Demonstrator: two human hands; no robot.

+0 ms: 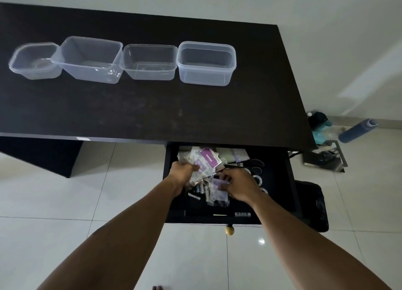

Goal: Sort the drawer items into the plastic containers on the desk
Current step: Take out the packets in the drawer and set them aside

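The black drawer [280, 181] under the dark desk [152, 107] stands pulled open. Both hands reach into it. My left hand [181, 173] grips a bunch of clear plastic packets with purple labels [205, 159]. My right hand [239, 186] pinches another clear packet [218, 184] lying on the pile. Scissors [250, 163], tape rolls [257, 178] and small dark items lie in the drawer. Several clear plastic containers stand in a row on the desk, all empty: far left [34, 60], large [91, 59], middle [150, 61], right [206, 63].
A round wooden knob [229, 230] sticks out of the drawer front. A dark blue bottle [356, 130] and teal items [318, 133] sit on the floor by the wall at right. A black bag [313, 205] lies right of the drawer. White tile floor lies below.
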